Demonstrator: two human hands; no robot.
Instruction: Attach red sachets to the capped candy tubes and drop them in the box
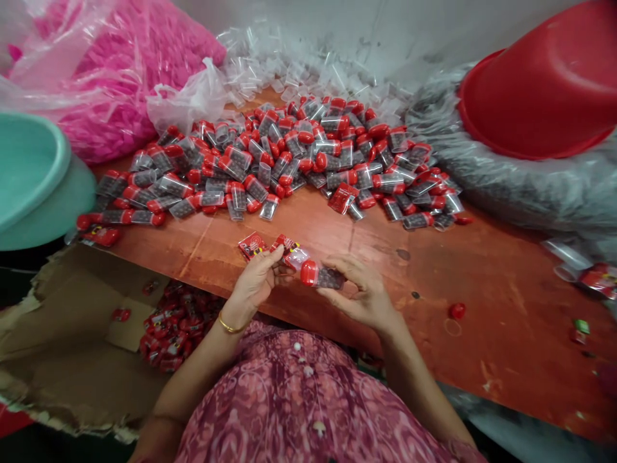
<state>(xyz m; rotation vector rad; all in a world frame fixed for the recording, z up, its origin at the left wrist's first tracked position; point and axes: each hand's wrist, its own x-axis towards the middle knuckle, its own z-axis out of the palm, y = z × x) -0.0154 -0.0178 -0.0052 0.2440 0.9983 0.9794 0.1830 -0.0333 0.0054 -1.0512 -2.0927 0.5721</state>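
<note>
My right hand [364,292] grips a small clear container with a red cap [309,273] and dark contents. Its fingers and thumb wrap the clear end, and the cap points left. Between the thumb and fingers of my left hand [255,283] is a red printed plastic sleeve [285,244], its clear part lying close to the cap. Whether sleeve and cap touch, I cannot tell. Just left of it, another red printed sleeve [251,245] lies on the wooden table [400,257]. Beyond both hands spreads a large heap of similar red-capped containers [289,148].
Clear empty tubes [308,61] are piled at the back. A pink-filled plastic bag [125,71] and a teal tub [33,173] stand left. An upturned red bucket [544,83] rests on a plastic bag [511,186] at right. Below left, a cardboard box [72,347] holds red-wrapped pieces [173,328].
</note>
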